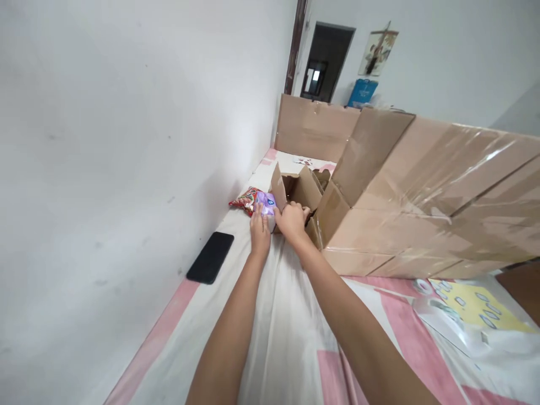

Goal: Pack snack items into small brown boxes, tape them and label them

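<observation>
Head view: both bare forearms stretch forward and slightly left over a pink-and-white sheet (pixel 291 337), and the hands meet at the far end, close to the white wall (pixel 126 140).
Left hand (pixel 259 229): palm down, wrist straight, fingers extended onto the near edge of a purple packet (pixel 266 201). They press on it; I cannot tell whether they pinch it.
Right hand (pixel 292 219): just beside the left hand and almost touching it, knuckles up, with the fingers curled over the near wall of a small open box (pixel 300 190), clenched on the cardboard.
Purple packet: lies on the sheet against the left outer side of the small open box, half over a red snack packet (pixel 243 200).
Small open box: brown cardboard, flaps standing up, wedged between the packets and a stack of large taped boxes (pixel 422 197) on its right.
Phone (pixel 210 257): black, screen dark, flat on the sheet near the wall, left of the left forearm and apart from it.
Right foreground: a tape roll (pixel 422 286) and a yellow sheet of oval stickers (pixel 475 304).
Writing: the red snack packet carries bright print and the purple packet a pale round mark, both too small to read. The sticker text and a poster (pixel 377 52) on the far wall cannot be read either.
</observation>
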Available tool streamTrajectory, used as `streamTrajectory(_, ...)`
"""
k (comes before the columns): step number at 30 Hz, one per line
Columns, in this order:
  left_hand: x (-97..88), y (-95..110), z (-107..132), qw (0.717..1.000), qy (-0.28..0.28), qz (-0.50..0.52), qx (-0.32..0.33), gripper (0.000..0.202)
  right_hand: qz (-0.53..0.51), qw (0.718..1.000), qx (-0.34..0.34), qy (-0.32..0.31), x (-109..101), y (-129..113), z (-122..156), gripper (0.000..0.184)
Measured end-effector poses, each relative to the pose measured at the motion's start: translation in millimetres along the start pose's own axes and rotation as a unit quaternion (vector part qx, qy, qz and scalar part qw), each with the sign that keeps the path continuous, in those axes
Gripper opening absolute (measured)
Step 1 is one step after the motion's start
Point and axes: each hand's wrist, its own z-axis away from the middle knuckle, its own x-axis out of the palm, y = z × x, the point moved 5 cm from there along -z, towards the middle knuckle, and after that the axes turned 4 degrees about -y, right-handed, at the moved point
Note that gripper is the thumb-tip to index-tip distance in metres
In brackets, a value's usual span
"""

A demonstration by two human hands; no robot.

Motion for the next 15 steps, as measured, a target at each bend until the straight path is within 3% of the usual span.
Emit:
streamTrajectory(3, -29.5, 43, -16, 0.998, 0.044, -0.008, 0.049, 0.072, -0.058, 0.995, -0.024, 0.073, -23, -9, 14, 0.049)
streamTrajectory(6, -90.9, 111, -27, 0.986, 0.096, -0.030, 0.134, 0.078, -0.174, 0.972, -0.111, 0.109, -63, -36, 41, 0.046)
streamTrajectory(7, -116.2, 141, -22, 0.970, 0.128, -0.058, 0.197, 0.073, -0.213, 0.960, -0.152, 0.103, -77, -47, 54, 0.045)
streamTrajectory(9, -165.2, 197, 1, 0.938, 0.184, -0.096, 0.276, 0.055, -0.270, 0.929, -0.242, 0.076, -101, -68, 90, 0.043)
streamTrajectory(11, -204.0, 241, 40, 0.927, 0.202, -0.104, 0.299, 0.044, -0.292, 0.897, -0.328, 0.040, -121, -77, 132, 0.042)
streamTrajectory(13, -227.7, 264, 88, 0.939, 0.183, -0.115, 0.267, 0.040, -0.295, 0.869, -0.396, 0.003, -134, -68, 176, 0.043)
streamTrajectory(15, -237.4, 265, 140, 0.964, 0.149, -0.124, 0.183, 0.036, -0.290, 0.850, -0.440, -0.028, -140, -41, 217, 0.047)
